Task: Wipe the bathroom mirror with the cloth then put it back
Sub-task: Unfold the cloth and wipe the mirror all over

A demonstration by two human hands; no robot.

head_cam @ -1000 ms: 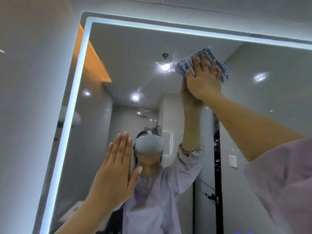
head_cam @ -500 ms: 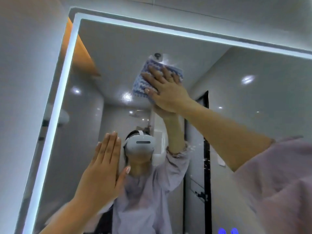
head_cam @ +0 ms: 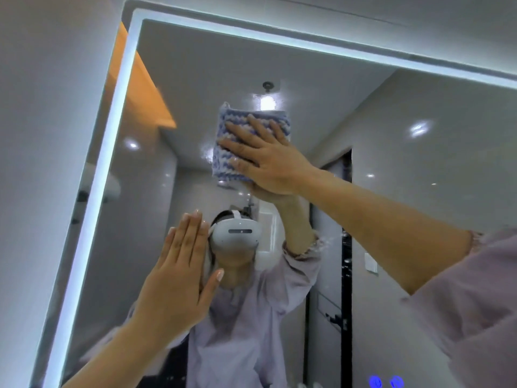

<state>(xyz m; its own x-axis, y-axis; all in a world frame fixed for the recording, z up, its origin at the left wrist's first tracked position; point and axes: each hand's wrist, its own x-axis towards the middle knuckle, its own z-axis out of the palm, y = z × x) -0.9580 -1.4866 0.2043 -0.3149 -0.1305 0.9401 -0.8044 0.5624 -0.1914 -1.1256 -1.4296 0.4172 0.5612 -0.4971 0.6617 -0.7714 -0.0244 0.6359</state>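
Cloth [head_cam: 251, 144]: blue-and-white, knitted, folded to a rough square, pressed flat against the mirror [head_cam: 419, 177] in its upper middle part, well below the lit top edge [head_cam: 307, 49] and well apart from the lit left edge [head_cam: 92, 191].

Right hand [head_cam: 268, 166]: laid over the cloth, fingers [head_cam: 237, 130] spread and flattened on it, pinning it to the glass rather than curled around it.

Left hand [head_cam: 179, 278]: held flat and released, fingers together, nothing grasped, near the lower left part of the mirror; contact with the glass cannot be told.

Stage, as judged: wiping under way, return of the cloth not yet done.

Risks, as judged: cloth held by pressure alone, so a slackened palm could let it slide or drop. Fresh marks could be left by the bare left palm if it touches the glass. Edges and corners could be missed, the arm being stretched high.
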